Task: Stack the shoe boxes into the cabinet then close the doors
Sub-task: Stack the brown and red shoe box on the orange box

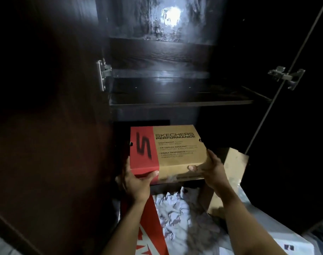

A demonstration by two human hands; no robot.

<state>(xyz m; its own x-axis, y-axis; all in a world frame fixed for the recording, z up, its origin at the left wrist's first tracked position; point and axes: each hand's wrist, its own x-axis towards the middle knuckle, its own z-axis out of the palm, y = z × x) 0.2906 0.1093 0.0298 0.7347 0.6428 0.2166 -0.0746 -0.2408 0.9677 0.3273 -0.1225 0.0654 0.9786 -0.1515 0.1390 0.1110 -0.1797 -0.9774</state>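
Note:
A red and brown shoe box (173,150) with black lettering on its lid is held level in front of the dark cabinet's lower compartment, below the shelf (181,102). My left hand (136,181) grips its near left corner, thumb on the front face. My right hand (210,170) grips the near right corner, thumb on the front face and fingers along the side. Both cabinet doors stand wide: the left door (52,126) and the right door (293,126).
Below the held box lies an open shoe box (184,218) with crumpled white paper inside and a red lid flap (153,227). A brown cardboard piece (234,166) leans at the right. A white box (289,245) sits at the lower right. The upper shelf space is dark and bare.

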